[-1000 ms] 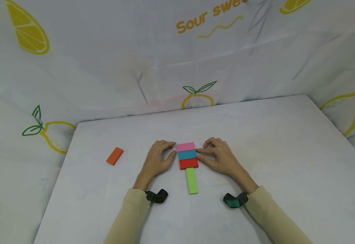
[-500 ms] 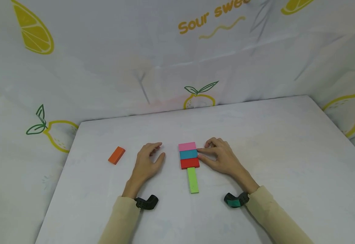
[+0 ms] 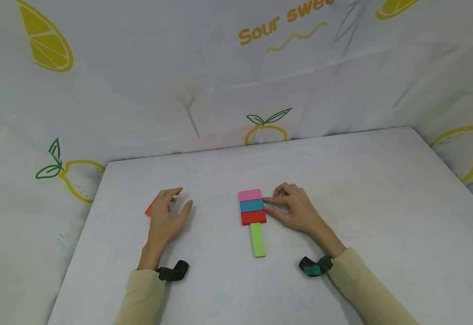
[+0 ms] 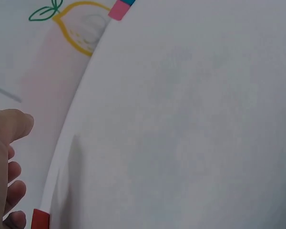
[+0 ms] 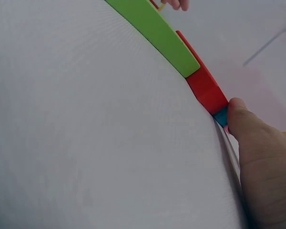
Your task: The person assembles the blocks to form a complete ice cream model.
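Observation:
Pink [image 3: 250, 195], blue [image 3: 252, 205] and red [image 3: 253, 217] blocks lie flat, side by side in a stack-like row. A light green block [image 3: 257, 240] runs lengthwise from the red one toward me. My right hand [image 3: 295, 207] touches the row's right side, index fingertip and thumb against the blue block's end. In the right wrist view the thumb [image 5: 250, 129] hides part of the blue block [image 5: 221, 115]. My left hand [image 3: 165, 221] hovers by an orange block [image 3: 150, 207], partly covering it in the head view. Nothing shows between its thumb and fingers.
The white table [image 3: 362, 189] holds the blocks and ends at a back edge. Behind it hangs a white cloth [image 3: 147, 90] printed with lemons. Each wrist wears a black camera band [image 3: 173, 271].
My left hand has left the row's left side and moved left to the orange block. My right hand stays against the row. The blocks lie as before.

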Tool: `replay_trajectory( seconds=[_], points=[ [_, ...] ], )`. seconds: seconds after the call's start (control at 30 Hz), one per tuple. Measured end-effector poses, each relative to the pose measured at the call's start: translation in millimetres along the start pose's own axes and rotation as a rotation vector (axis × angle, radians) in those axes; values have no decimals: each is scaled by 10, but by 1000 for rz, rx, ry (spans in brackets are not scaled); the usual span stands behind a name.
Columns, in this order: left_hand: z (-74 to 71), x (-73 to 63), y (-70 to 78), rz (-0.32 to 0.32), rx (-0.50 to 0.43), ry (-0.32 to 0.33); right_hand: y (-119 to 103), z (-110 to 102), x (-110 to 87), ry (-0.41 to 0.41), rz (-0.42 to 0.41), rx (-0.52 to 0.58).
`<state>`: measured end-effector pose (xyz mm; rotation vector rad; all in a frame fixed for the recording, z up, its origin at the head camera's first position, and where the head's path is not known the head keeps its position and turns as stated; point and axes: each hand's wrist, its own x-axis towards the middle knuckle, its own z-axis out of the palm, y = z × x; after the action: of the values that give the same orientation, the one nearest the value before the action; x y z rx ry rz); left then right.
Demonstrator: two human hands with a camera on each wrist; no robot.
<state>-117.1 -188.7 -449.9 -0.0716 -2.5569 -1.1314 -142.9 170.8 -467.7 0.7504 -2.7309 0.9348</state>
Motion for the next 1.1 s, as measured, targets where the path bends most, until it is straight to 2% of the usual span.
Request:
replay_trajectory(
  seconds=[0.2, 0.37, 0.5, 0.63, 0.8, 0.9, 1.1],
  points=[
    [-177, 4, -155, -56, 27, 94, 0, 1, -1, -1, 0, 3],
    [-302, -5, -285, -128, 108, 138, -4, -3, -7, -1, 2, 3],
    [-371, -20, -357, -174, 161, 142, -4, -5, -5, 1, -4, 2],
    [-418, -46, -387, -191, 184, 134, 4, 1, 3, 0, -6, 0],
    [-476, -87, -420, -213, 220, 82, 9, 6, 3, 0, -7, -1],
    [-502, -113, -432, -206, 242, 59, 13, 7, 4, 4, -11, 1],
    [-520, -138, -426, -160, 262, 89, 14, 8, 5, 8, -16, 5]
  ],
)
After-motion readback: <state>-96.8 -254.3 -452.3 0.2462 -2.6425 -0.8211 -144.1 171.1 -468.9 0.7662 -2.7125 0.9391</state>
